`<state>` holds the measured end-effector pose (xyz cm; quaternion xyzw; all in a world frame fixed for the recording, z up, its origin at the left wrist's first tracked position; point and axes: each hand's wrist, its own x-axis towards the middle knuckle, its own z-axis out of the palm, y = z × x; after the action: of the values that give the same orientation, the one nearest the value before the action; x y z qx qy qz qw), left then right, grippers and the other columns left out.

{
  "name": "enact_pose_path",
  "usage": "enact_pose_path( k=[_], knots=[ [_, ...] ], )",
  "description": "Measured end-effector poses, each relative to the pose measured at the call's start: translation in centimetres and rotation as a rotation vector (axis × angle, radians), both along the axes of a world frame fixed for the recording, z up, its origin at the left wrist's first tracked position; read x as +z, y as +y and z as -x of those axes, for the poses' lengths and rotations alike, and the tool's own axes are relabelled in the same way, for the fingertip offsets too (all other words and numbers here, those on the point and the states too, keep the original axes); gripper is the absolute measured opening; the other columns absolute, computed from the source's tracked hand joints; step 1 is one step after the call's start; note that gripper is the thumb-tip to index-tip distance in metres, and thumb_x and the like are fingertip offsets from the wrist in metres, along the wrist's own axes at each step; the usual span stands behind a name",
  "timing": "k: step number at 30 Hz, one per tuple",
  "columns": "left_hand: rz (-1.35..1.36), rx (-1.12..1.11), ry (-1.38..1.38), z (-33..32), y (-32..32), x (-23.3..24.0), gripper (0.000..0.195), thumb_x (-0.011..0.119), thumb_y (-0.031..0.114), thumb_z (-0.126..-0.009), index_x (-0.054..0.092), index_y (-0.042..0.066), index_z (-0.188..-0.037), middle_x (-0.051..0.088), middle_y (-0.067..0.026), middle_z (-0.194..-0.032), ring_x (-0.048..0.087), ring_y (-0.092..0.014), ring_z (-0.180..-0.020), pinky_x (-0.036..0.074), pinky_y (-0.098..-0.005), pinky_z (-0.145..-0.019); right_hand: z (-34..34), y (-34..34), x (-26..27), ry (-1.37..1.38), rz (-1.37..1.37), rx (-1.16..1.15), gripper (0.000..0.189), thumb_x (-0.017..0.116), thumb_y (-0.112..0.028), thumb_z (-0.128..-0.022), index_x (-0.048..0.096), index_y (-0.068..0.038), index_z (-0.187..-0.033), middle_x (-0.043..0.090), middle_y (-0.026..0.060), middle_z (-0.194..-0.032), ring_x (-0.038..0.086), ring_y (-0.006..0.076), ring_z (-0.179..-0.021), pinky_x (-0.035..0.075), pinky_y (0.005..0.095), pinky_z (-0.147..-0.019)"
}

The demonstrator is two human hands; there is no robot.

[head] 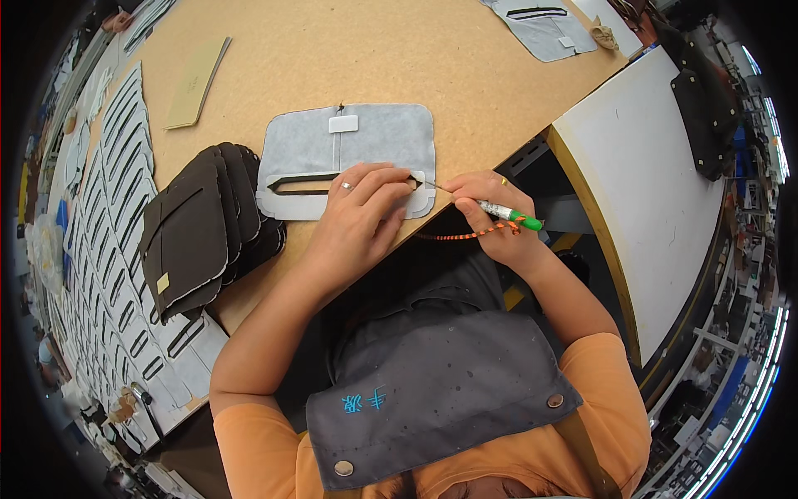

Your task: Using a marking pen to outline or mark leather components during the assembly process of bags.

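A grey fabric-backed panel [386, 137] lies near the table's edge, with a long black-edged slot along its lower part and a small white patch above it. My left hand [374, 203] rests on the panel, fingers pressing over the right part of the slot; it grips nothing that shows. My right hand [499, 215] holds a thin metal-tipped tool with a white and green handle [502, 210], its tip at the slot's right end. An orange and black striped cord hangs by the handle and runs left under my hand.
A stack of dark brown panels [187, 231] stands left of the work. Rows of similar grey panels [124, 249] cover the far left. A tan booklet [198, 84] lies at the upper left, another grey panel [545, 31] at the upper right. A white board [642, 187] stands right.
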<state>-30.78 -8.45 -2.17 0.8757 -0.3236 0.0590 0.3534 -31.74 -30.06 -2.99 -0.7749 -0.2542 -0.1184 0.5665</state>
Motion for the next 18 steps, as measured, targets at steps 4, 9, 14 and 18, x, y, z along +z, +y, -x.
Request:
enact_pose_path(
  k=[4,9,14,18],
  knots=[
    [-0.038,-0.004,-0.036,0.0,-0.1,-0.1,0.027,0.062,0.003,-0.078,0.06,0.005,-0.105,0.057,-0.0094,-0.116,0.05,-0.028,-0.115,0.037,-0.0403,-0.097,-0.3,0.3,-0.1,-0.037,0.059,0.021,0.005,0.064,-0.002,-0.085,0.061,0.0,-0.089,0.067,0.0116,-0.095,0.063,0.02,-0.081,0.05,0.028,-0.073],
    [-0.055,-0.005,-0.082,0.0,-0.1,-0.1,0.03,0.063,0.005,-0.076,0.059,0.004,-0.106,0.057,-0.0086,-0.115,0.051,-0.028,-0.112,0.04,-0.0428,-0.095,-0.3,0.5,0.1,-0.095,0.192,0.05,0.007,0.065,-0.001,-0.083,0.062,-0.001,-0.09,0.067,0.0118,-0.095,0.063,0.0207,-0.081,0.051,0.0281,-0.072],
    [-0.078,-0.015,-0.08,0.0,0.0,-0.2,0.033,0.064,0.005,-0.074,0.059,0.005,-0.106,0.057,-0.0082,-0.116,0.051,-0.028,-0.113,0.039,-0.0431,-0.097,-0.5,0.3,-0.6,-0.165,0.203,0.048,0.006,0.064,0.0,-0.084,0.061,-0.001,-0.089,0.067,0.0129,-0.095,0.063,0.0204,-0.079,0.051,0.0281,-0.071],
    [-0.099,-0.011,-0.058,-0.1,-0.1,0.0,0.031,0.063,0.006,-0.075,0.059,0.005,-0.106,0.058,-0.0068,-0.117,0.051,-0.027,-0.113,0.038,-0.0437,-0.098,-0.5,0.4,-1.2,-0.129,0.101,0.0,0.005,0.062,0.0,-0.085,0.059,0.0,-0.089,0.067,0.0145,-0.095,0.063,0.02,-0.077,0.051,0.0282,-0.069]
  ],
)
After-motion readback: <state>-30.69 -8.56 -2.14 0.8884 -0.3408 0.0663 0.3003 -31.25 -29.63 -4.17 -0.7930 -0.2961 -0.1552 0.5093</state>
